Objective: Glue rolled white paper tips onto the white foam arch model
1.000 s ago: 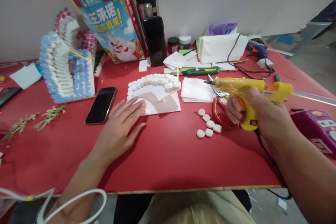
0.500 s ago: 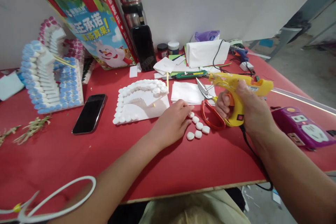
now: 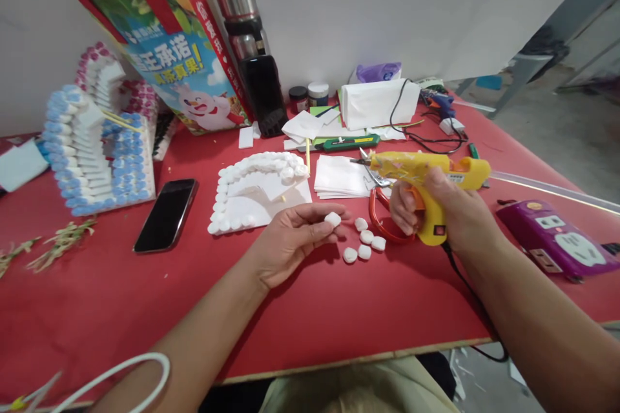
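Between the thumb and fingers of my left hand (image 3: 295,239) is a small white puffy ball (image 3: 332,219). My right hand (image 3: 453,210) grips a yellow hot glue gun (image 3: 431,171), its nozzle pointing left and a clear glue stick (image 3: 547,187) jutting from its back. Several more white balls (image 3: 366,237) lie on the red table between my hands. Just beyond my left hand stands a white model (image 3: 259,190) edged with rows of such balls. Red-handled scissors (image 3: 382,216) lie partly hidden behind my right hand, beside a stack of white sheets (image 3: 339,175).
A phone (image 3: 166,215) and a blue-and-white model (image 3: 97,155) are on the left. Behind stand a printed bag (image 3: 184,64), a steel flask (image 3: 242,19) and a dark phone (image 3: 265,95). A green cutter (image 3: 351,142) lies mid-table; a purple power strip (image 3: 557,232) sits right.
My left hand has picked up one white ball from the group and turned palm-up, moving slightly left. The glue gun has shifted a little left and down.
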`<state>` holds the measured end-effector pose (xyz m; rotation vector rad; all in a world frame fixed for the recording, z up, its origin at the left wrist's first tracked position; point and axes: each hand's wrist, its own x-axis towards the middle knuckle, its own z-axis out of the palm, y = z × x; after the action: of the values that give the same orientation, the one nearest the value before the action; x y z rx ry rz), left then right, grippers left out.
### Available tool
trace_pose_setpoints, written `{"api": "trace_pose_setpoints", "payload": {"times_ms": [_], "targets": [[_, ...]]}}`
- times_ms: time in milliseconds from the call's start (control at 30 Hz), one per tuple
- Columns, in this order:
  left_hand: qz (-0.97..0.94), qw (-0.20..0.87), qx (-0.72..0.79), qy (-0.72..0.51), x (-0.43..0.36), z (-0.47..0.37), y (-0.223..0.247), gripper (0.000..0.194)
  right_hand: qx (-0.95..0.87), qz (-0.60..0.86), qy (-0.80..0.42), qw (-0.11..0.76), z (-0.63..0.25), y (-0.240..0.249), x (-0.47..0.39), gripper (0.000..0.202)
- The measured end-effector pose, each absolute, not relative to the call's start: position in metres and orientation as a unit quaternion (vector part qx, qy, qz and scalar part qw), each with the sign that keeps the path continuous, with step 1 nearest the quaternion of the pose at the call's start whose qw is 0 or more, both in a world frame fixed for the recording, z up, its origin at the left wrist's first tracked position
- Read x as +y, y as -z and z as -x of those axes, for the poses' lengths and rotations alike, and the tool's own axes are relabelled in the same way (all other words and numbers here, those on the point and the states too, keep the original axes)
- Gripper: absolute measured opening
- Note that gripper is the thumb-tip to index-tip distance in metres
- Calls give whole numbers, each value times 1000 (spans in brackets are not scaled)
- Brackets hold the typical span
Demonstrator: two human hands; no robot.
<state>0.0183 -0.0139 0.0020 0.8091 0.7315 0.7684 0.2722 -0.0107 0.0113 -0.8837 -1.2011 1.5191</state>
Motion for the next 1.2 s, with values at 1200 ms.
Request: {"api": "trace_pose_setpoints", "payload": {"times_ms": [1200], "targets": [[-255, 775, 332, -473, 1, -16, 11, 21, -620, 381, -584, 359, -260, -2, -12, 49]]}}
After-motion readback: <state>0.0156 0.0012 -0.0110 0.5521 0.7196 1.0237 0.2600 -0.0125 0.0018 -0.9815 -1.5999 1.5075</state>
